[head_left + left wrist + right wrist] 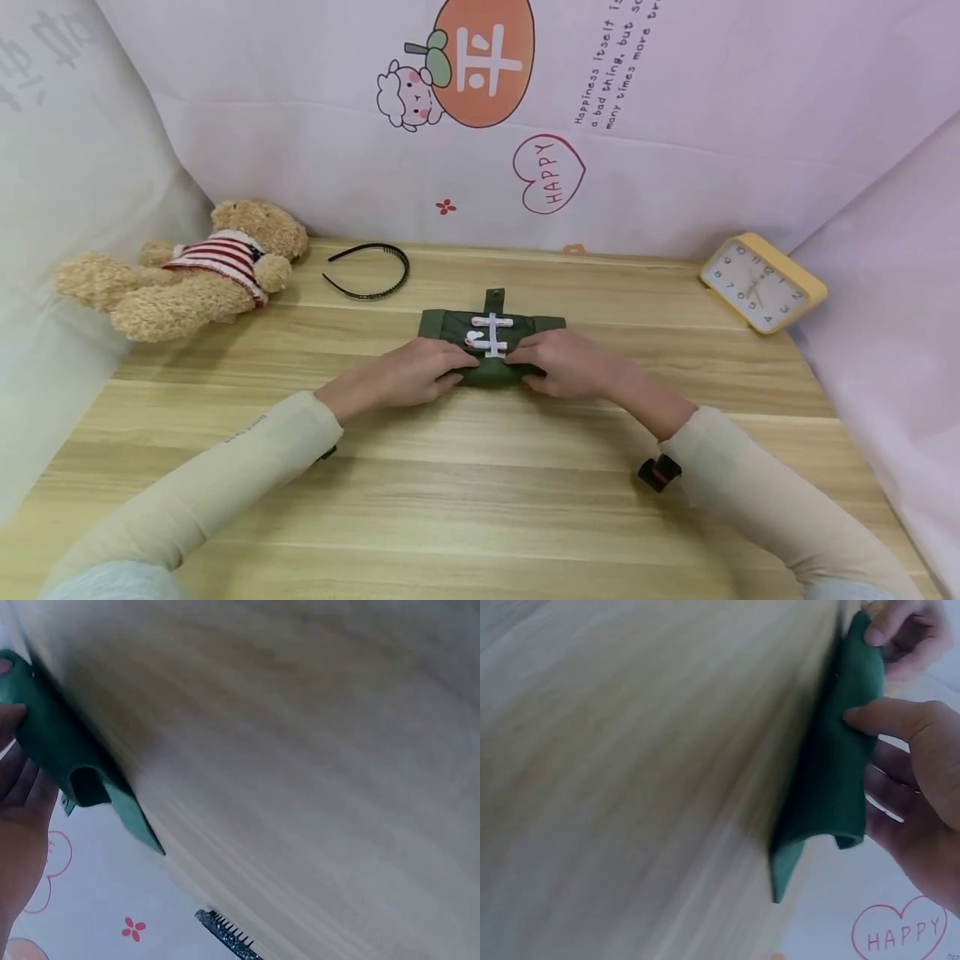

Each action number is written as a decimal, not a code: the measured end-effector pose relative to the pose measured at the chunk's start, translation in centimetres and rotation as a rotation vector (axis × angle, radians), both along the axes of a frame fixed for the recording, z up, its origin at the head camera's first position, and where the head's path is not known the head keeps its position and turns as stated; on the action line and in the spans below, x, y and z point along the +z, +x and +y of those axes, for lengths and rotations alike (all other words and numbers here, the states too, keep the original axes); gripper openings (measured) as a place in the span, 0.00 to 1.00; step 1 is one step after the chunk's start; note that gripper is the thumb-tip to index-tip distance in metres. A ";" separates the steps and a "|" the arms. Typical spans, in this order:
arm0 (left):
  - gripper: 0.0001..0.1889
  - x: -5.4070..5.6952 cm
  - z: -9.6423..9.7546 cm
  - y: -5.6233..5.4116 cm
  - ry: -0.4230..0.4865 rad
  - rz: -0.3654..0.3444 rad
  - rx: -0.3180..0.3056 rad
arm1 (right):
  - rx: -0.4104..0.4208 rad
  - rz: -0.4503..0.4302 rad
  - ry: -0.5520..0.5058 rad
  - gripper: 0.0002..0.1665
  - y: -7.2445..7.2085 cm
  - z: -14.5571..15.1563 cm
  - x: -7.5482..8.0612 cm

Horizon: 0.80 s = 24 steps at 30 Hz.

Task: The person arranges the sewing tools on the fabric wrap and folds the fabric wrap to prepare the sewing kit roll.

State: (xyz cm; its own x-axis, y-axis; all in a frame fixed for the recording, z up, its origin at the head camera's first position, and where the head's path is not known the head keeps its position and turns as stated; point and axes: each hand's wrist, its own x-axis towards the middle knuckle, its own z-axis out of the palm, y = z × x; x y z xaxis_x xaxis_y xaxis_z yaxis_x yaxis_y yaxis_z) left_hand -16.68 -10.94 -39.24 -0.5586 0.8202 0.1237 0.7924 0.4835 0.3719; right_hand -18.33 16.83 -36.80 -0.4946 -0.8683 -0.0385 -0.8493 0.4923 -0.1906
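Observation:
A green fabric roll-up pouch (491,374) lies on the wooden table, its near edge curled into a tube and its far part flat. Two small pink-and-white items (491,322) sit on its dark inner panel under a pale elastic strap (493,332). From the far edge sticks out a green tab (494,300) with a snap. My left hand (420,371) grips the left part of the curled edge, thumb on the near side. On the right part, my right hand (566,362) holds the same roll; the right wrist view shows its thumb pressing the green fabric (840,772) with fingers behind.
A black toothed headband (407,268) rests beyond the pouch on the left. Farther left lies a teddy bear (225,258) in a striped shirt. A yellow clock (761,283) stands at the back right. Printed white cloth (660,183) hangs behind the table's back edge.

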 end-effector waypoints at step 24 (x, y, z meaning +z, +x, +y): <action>0.10 0.9 -0.5 -1.9 0.145 -0.209 0.155 | -0.126 -0.738 -0.239 0.16 -5.0 0.9 -0.4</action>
